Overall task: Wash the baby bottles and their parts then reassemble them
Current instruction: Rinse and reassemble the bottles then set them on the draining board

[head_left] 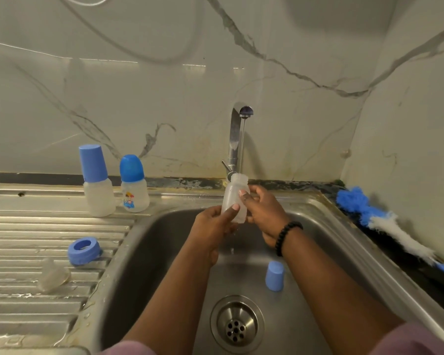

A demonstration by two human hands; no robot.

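I hold a small clear bottle [233,198] with no top on it, over the sink [164,231] and right under the tap [237,134]. A thin line of water runs from the tap down into its open mouth. My left hand [212,224] wraps around the low part of the bottle, with my thumb across the front. My right hand [263,211] holds the other side, fingers curled around it, thumb near the neck. A black bead band [287,237] sits on my right wrist. Down in the sink, a small blue cap [274,275] stands near the drain [237,324]. On the bumpy metal side to my left lie a blue ring [83,250] and a clear soft teat [52,276], near each other but not touching. Farther back two more bottles stand up side by side, one with a tall blue cap [96,180] and one with a round blue cap [133,184] and a little picture on it. A blue and white brush [385,224] lies along the sink's right edge.
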